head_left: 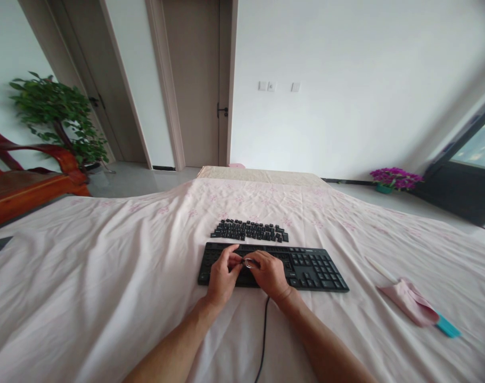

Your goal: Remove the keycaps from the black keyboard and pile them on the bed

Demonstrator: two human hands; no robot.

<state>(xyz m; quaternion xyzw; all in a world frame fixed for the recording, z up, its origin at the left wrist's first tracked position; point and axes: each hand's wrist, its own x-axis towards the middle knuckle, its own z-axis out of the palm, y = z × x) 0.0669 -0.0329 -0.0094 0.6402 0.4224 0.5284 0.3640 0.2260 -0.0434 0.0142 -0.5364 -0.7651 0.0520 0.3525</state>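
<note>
A black keyboard [318, 268] lies on the cloth, with many keys gone from its left and middle part while the right-hand keys are in place. Over its middle, my right hand [269, 272] is closed on a wire keycap puller [248, 263], whose metal loop points left. My left hand [221, 272] pinches a small dark piece, apparently a keycap, at the loop's end; the fingers partly hide it. Loose black keycaps [250, 231] lie in rows just beyond the keyboard. The keyboard's black cable [264, 335] runs toward me between my forearms.
A pale pink floral cloth [146, 276] with folds covers the table. To the right lie a pink cloth [412, 303] and a blue-bristled brush [447, 325]. A wooden chair [66, 165] and leafy plant [58, 111] stand left; purple flowers [396, 178] sit far right.
</note>
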